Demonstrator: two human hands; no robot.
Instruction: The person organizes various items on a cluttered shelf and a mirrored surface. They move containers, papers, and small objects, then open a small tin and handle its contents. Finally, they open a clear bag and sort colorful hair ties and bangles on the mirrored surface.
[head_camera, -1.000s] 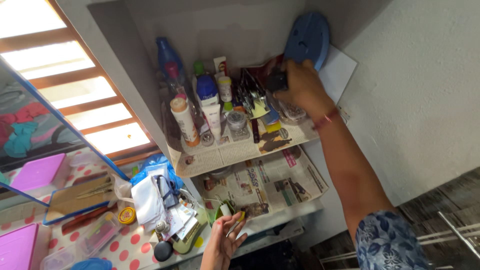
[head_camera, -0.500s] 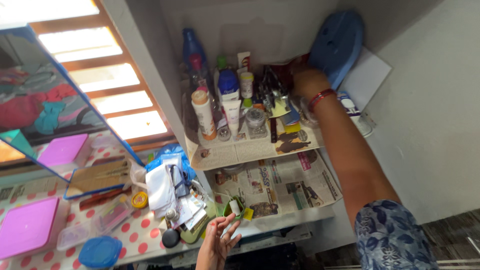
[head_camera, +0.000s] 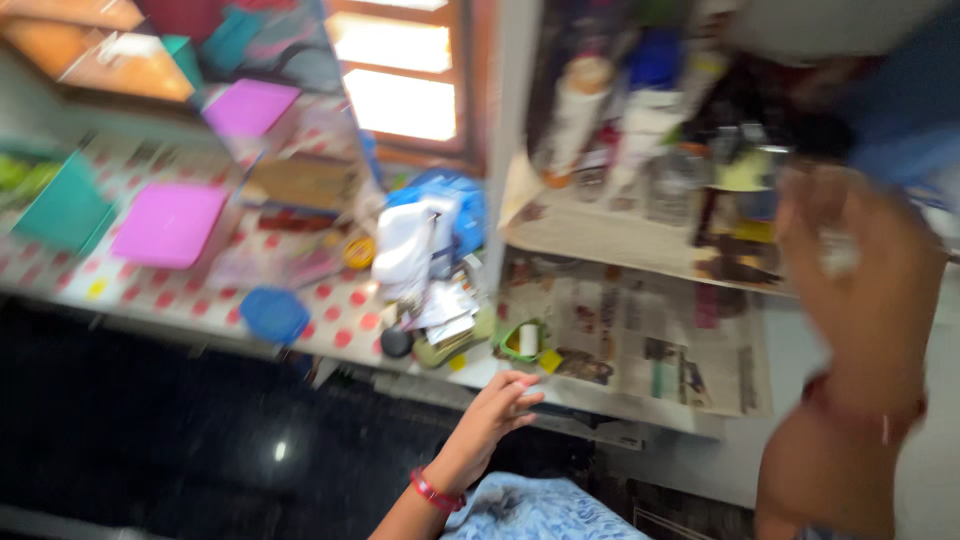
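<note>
My right hand (head_camera: 860, 270) is raised before the far shelf (head_camera: 620, 235), blurred, grip state unreadable; left hand (head_camera: 500, 405) open, fingers apart, steadying near the newspaper (head_camera: 650, 350).

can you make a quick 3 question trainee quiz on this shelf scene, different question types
1. True or false: the left hand grips a bottle.
2. What covers the lower shelf?
A newspaper
B towel
C foil
3. Fill in: the left wrist wears a ___ bangle.

Key:
1. False; it hangs open by the shelf edge.
2. A, newspaper.
3. Red.

The right hand is raised near the upper shelf's bottles, too blurred to judge its grip.
</note>
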